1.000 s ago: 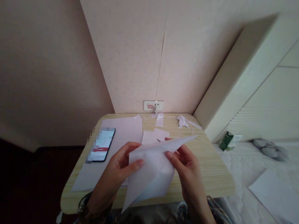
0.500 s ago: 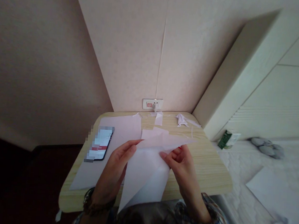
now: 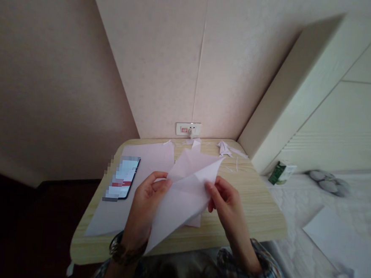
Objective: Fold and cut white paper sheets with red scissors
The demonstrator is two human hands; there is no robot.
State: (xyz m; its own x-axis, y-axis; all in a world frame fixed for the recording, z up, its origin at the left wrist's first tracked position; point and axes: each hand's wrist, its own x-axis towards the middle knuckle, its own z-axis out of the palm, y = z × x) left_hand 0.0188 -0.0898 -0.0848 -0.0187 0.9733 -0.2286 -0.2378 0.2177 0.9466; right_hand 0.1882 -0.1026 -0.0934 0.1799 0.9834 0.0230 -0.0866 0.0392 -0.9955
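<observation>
A folded white paper sheet (image 3: 183, 198) is held up over the light wooden table (image 3: 256, 211), its long point hanging toward me. My left hand (image 3: 147, 200) pinches its left edge with thumb and fingers closed on the sheet. My right hand (image 3: 225, 201) grips the right edge, fingers curled behind the paper. An upper flap stands raised toward the wall.
A phone (image 3: 122, 182) lies on a large flat sheet (image 3: 145, 161) at the table's left. Small folded paper pieces (image 3: 224, 148) sit near the wall socket (image 3: 188, 129). To the right is a bed with a white sheet of paper (image 3: 334, 238), a green packet (image 3: 280, 173) and grey slippers (image 3: 327, 182).
The upper part of the paper has been swung up and leftward, from a long point reaching right to a raised flap. Both hands kept their hold and shifted slightly.
</observation>
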